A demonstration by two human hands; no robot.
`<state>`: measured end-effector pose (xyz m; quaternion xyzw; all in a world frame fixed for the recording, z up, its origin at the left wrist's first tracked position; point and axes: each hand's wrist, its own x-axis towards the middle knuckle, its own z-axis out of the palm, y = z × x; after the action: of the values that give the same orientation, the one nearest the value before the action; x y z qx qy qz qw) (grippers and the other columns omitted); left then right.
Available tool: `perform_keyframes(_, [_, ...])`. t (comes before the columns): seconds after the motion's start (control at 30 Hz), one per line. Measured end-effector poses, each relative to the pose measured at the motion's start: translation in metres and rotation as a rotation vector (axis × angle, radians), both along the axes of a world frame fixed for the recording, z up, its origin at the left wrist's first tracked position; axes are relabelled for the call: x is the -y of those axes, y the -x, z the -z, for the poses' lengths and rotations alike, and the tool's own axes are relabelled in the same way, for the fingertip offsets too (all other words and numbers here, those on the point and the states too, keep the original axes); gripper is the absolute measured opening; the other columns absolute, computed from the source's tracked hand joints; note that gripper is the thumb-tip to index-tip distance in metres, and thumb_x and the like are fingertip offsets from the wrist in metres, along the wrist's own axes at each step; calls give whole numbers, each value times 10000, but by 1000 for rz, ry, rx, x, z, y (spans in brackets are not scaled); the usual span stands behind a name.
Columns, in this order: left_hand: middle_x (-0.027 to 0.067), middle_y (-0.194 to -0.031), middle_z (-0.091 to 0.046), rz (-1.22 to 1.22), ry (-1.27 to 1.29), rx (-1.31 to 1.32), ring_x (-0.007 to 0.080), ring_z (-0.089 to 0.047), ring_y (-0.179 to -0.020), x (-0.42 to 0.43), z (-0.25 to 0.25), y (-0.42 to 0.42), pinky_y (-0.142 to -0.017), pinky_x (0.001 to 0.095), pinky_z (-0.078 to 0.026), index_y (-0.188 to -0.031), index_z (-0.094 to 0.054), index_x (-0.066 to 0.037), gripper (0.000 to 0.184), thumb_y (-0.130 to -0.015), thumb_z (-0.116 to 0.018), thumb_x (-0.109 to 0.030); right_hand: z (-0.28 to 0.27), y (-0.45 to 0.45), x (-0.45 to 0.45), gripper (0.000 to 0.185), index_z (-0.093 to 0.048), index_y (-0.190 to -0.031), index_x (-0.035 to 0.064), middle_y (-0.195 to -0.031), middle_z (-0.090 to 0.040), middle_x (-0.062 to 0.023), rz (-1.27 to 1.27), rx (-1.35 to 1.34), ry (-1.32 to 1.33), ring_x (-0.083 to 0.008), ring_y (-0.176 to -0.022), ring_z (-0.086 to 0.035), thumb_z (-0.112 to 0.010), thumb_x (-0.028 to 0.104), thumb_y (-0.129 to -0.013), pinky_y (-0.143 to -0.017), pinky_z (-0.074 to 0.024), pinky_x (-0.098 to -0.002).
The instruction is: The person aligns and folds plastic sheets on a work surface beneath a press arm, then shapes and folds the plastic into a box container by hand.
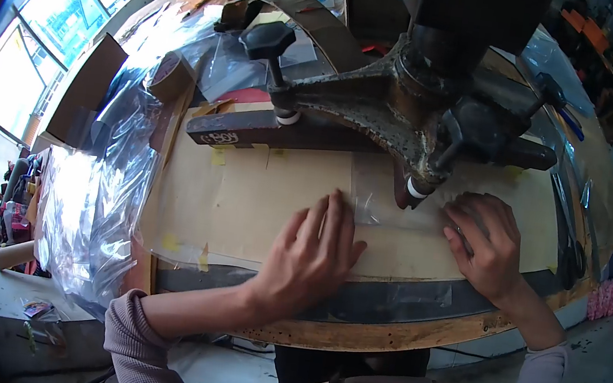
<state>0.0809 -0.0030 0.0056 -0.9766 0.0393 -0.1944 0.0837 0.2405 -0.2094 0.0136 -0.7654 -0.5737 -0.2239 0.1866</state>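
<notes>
A pale cream sheet (272,225) lies on the work table beneath a dark metal press head (387,98). Flat on the sheet, left of its middle, rests my left hand (314,250), fingers stretched forward and thumb apart, holding nothing. My right hand (488,241) is at the right part of the sheet, fingers bent, with the fingertips on a clear plastic piece (389,202). Whether those fingers pinch its edge is too small to tell. A dark bar (229,132) with pale lettering lies across the back of the sheet, under the press arms.
Crumpled clear plastic (106,205) covers the table's left side, beside a cardboard box (85,92) and a cardboard roll (171,75). Blue-handled pliers (571,123) lie at the back right. The wooden table edge (381,335) runs along the front.
</notes>
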Motion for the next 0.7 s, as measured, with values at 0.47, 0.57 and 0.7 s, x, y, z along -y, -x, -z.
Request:
perform_keyframes(0.47, [428, -1304, -382, 78, -244, -371, 538, -459, -1186, 48, -2, 53, -886, 518, -489, -1399, -338, 37, 704, -931, -369, -488, 1, 9, 0, 236, -642, -920, 7, -891, -605, -82, -69, -13, 25, -230, -798, -598, -725, 84, -713, -677, -499, -338])
perform_keyframes(0.57, [429, -1299, -388, 81, -259, -351, 542, -468, -1175, 48, -1, 52, -877, 520, -495, -1396, -341, 40, 613, -938, -365, -368, 3, 8, 0, 246, -648, -922, 5, -888, -609, -81, -79, 9, 19, -223, -801, -599, -731, 78, -703, -673, -503, -333])
perform_keyframes(0.7, [426, -1288, -403, 95, -277, -335, 542, -484, -1157, 46, 0, 52, -868, 518, -500, -1385, -351, 46, 577, -945, -355, -328, 4, 9, 0, 252, -657, -922, -1, -886, -614, -82, -77, 2, 28, -224, -802, -601, -736, 74, -695, -674, -505, -331])
